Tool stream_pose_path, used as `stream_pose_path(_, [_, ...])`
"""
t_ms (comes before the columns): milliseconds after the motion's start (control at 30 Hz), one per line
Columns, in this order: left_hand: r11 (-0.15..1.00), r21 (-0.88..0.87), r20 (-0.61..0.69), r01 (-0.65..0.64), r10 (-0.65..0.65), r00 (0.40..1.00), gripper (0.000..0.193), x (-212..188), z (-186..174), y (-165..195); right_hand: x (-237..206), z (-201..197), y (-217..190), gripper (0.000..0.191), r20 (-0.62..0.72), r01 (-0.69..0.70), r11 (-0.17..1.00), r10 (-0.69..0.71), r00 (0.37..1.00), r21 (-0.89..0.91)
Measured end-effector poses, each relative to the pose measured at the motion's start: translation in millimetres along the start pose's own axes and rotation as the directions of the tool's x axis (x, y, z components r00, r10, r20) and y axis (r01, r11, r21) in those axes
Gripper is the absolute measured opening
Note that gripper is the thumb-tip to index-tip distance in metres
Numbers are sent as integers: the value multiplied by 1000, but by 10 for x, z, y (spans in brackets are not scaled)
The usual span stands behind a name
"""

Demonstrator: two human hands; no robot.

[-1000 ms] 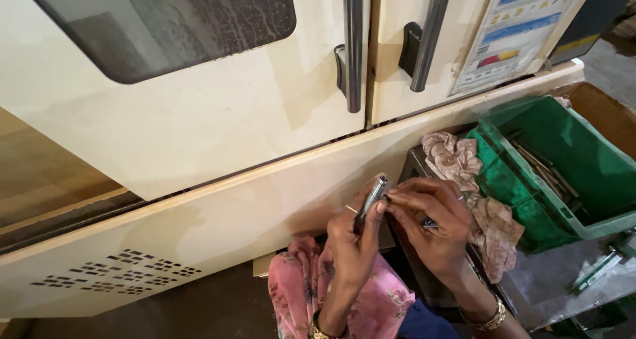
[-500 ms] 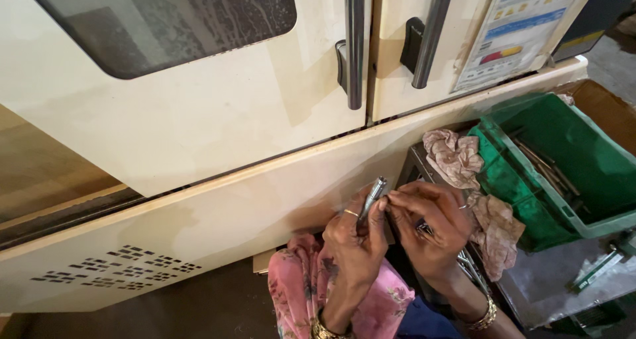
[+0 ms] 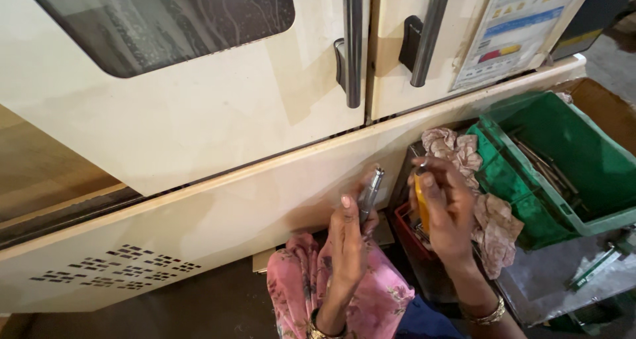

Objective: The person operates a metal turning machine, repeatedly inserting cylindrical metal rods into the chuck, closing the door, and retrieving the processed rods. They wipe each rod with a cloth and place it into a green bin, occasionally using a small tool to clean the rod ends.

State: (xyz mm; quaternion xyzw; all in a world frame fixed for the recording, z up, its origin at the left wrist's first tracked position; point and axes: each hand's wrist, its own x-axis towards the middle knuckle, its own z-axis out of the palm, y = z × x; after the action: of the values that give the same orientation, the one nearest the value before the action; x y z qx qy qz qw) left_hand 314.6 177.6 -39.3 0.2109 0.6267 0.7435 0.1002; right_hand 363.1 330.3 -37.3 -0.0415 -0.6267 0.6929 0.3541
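Metal rod [image 3: 370, 192] upright, lower end clamped in left hand [image 3: 348, 236] fingers, tip protruding above; right hand [image 3: 445, 210] closed around yellow-handled tool [image 3: 421, 200].

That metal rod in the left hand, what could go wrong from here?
1. The left hand pinches the metal rod only at its lower end, over the lap; it could slip and drop by the red tray.
2. The right hand holds a yellow tool close to the rod, so a slip might jab the left fingers.
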Motion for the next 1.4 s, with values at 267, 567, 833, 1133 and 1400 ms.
stream_pose_path(267, [989, 118, 16, -90, 89, 996, 78, -6, 39, 179, 121, -36, 0, 26, 439, -213, 977, 185, 879, 15])
stream_pose_path(567, [986, 161, 42, -51, 44, 998, 67, -17, 62, 155, 143, -136, -14, 24, 284, -261, 965, 259, 923, -31])
stream_pose_path(833, [960, 263, 7, -98, 100, 995, 63, 6, 88, 123, 203, -264, -103, 44, 327, -72, 990, 108, 939, -119])
stream_pose_path(1133, [946, 131, -43, -297, 305, 951, 60, 55, 78, 52, 5, -244, -432, 49, 342, 167, 825, 33, 939, -540])
stream_pose_path(1400, [958, 104, -25, -267, 271, 962, 63, 22, 96, 123, -73, -6, -477, 26, 336, 501, 647, -372, 865, -575])
